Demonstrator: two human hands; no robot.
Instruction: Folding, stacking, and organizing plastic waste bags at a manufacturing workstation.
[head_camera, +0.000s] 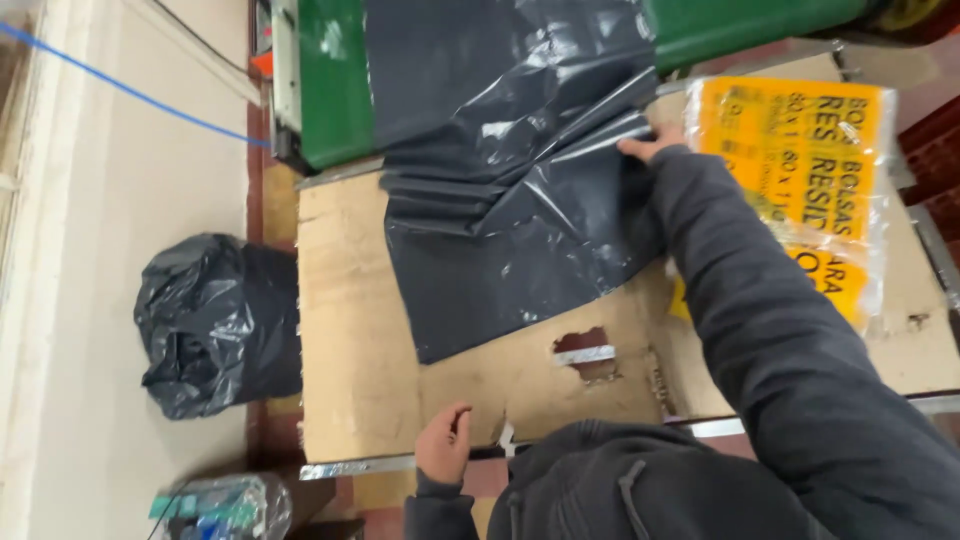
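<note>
While a black plastic rubbish bag (510, 210) is spread flat across a cardboard-covered table (350, 330), its upper right edge is pinched by the fingers (640, 148) of the right hand (655, 143), whose dark sleeve crosses the picture. The bag's far end is draped up against a green bin (335, 80) beyond the table. The left hand (443, 447) is rested at the near edge of the cardboard, its fingers loosely curled and nothing held in them. A torn hole (585, 355) is seen in the cardboard just below the bag's lower corner. A yellow pack of bags (800, 170) in clear wrap is laid to the right, partly under the sleeve. On the floor to the left, a filled black sack (215, 320) is stood well apart.

As a judgement: since only one edge is gripped and the film is thin and slippery, the bag could be slid off or bunched up, and its corner could be snagged on the hole's ragged rim.
</note>
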